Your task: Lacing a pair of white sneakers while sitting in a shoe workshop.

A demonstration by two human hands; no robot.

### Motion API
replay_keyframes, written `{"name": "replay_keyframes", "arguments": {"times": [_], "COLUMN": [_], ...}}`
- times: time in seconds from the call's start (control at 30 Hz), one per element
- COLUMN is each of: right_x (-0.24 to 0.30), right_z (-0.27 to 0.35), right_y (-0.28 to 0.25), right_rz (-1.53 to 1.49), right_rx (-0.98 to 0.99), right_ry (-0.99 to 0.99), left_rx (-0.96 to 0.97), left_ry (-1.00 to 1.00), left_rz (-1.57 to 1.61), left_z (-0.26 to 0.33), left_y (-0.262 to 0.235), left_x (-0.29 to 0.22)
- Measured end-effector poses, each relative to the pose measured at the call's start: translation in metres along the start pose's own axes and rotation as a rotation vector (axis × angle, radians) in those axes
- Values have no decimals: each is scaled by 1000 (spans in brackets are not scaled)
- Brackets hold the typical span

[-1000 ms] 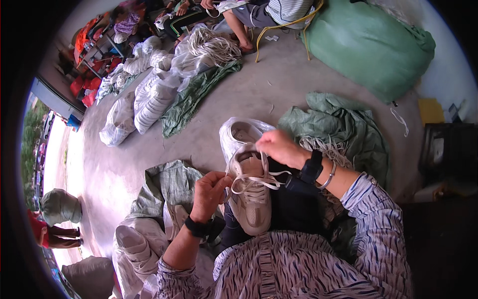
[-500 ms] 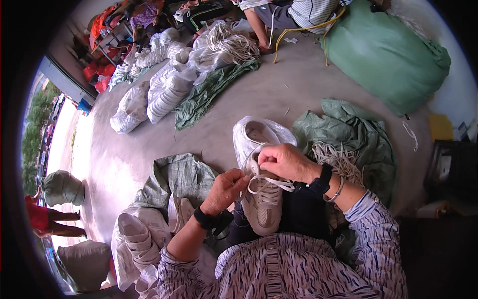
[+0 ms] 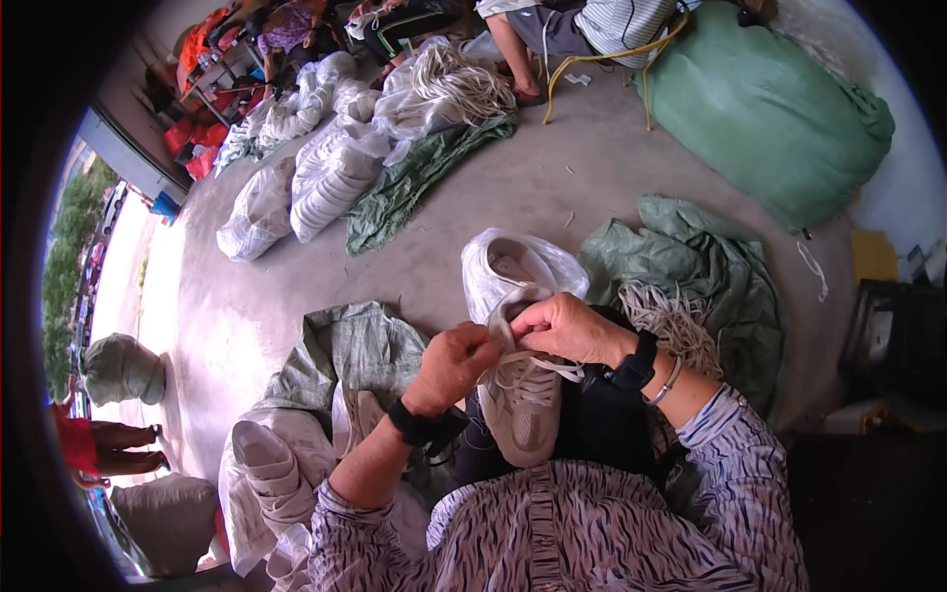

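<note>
Left hand (image 3: 451,369) has neared right hand (image 3: 574,331); both touch one shoe (image 3: 525,419).

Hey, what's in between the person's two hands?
In the head view, the opening end of the pale shoe lies between the left hand and the right hand; some white laces show just below.

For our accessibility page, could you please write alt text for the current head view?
A person's left hand and right hand are at the opening of a pale laced shoe. Nearby, a grey floor holds crumpled green sheeting, white cords and a bulging green sack.
</note>
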State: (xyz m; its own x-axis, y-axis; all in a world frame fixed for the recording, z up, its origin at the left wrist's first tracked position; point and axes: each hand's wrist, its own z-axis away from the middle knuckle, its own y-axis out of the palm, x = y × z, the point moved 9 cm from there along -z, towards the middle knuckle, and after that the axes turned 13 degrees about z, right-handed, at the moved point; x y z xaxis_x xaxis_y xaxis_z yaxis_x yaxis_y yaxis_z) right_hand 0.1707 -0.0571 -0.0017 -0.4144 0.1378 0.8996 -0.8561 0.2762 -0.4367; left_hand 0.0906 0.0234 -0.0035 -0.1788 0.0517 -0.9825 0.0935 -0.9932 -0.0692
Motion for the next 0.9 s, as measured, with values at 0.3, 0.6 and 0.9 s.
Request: {"name": "replay_keyframes", "arguments": {"times": [0.3, 0.6, 0.9], "right_x": [-11, -5, 14], "right_z": [0, 1, 37], "right_y": [2, -6, -52], "right_rz": [125, 212, 898], "right_rx": [-50, -75, -493], "right_ry": [129, 55, -133], "left_rx": [-7, 102, 55], "left_ry": [-91, 15, -221], "left_rz": [112, 211, 44], "left_z": [-13, -16, -12], "left_y": [0, 9, 4], "left_x": [11, 5, 20]}}
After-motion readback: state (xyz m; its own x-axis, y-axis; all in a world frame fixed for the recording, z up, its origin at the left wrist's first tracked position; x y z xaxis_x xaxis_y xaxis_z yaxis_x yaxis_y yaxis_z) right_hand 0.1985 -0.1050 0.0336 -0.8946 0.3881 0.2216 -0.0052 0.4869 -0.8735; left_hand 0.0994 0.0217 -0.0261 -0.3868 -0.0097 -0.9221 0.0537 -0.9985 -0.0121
